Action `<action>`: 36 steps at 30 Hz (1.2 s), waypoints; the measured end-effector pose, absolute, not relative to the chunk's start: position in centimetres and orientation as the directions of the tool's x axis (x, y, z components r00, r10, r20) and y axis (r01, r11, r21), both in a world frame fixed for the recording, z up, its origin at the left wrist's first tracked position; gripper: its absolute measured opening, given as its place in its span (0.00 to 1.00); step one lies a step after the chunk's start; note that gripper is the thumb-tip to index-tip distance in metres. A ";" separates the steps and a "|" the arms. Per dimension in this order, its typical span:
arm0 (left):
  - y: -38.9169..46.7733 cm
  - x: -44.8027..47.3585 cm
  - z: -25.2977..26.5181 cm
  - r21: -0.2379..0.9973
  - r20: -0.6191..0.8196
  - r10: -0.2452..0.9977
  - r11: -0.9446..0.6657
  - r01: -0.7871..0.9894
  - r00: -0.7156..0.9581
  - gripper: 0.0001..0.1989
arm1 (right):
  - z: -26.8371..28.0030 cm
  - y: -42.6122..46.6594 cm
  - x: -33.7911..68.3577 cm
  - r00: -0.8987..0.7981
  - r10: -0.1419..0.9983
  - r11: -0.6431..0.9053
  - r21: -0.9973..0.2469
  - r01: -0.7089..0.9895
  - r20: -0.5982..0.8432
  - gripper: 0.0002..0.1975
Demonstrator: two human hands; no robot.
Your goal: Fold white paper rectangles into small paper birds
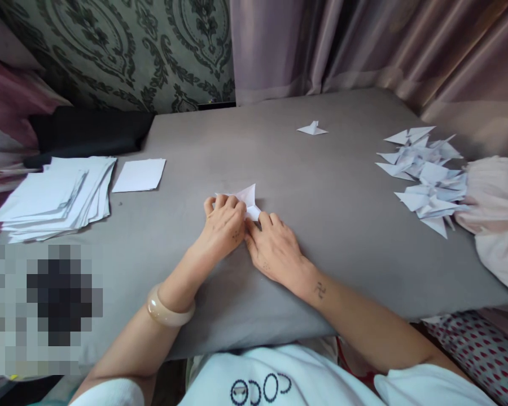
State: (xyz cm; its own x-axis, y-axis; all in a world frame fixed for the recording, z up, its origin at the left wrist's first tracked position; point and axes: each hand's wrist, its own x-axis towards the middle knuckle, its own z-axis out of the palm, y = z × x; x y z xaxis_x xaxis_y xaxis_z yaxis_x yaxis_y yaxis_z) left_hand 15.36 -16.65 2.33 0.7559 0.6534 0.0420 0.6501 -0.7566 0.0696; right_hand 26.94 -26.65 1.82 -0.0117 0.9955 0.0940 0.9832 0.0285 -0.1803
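A partly folded white sheet of paper point(248, 197) lies on the grey cloth in front of me, one corner pointing up and away. My left hand point(226, 223) is curled over its left side, with the fingers bent and pressing on it. From the right, my right hand point(277, 245) grips the near right corner of the paper between thumb and fingers. My fingers hide the lower folds. A pale bangle point(169, 309) circles my left wrist.
On the left are a stack of white paper sheets point(97, 192) and a smaller square pile point(139, 175), with black fabric point(93, 132) behind. One folded paper bird point(313, 129) sits at the back. Several more folded birds point(432, 175) heap up at right, beside pale cloth point(493, 208).
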 end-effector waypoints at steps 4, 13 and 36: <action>-16.9 14.9 1.9 0.067 0.103 0.638 -0.770 0.634 0.763 0.09 | 2.0 -26.8 26.7 0.010 0.997 0.002 -0.162 0.987 0.076 0.16; -17.2 13.3 1.0 0.051 0.290 0.572 -0.810 0.585 0.767 0.09 | 1.9 -26.7 28.6 0.101 0.979 -0.076 -0.140 0.987 0.176 0.10; -17.9 11.0 0.2 0.249 0.331 0.711 -0.700 0.669 0.621 0.12 | 2.0 -23.2 27.5 -0.238 0.966 0.211 0.222 0.952 0.101 0.11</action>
State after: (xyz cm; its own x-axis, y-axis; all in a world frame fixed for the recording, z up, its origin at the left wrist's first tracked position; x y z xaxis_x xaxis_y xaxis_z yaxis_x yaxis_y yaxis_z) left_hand 10.97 -17.92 0.22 0.6208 0.7108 0.3307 0.6692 -0.7002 0.2488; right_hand 27.50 -23.23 1.96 -0.2377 0.9661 0.1011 0.9520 0.2110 0.2216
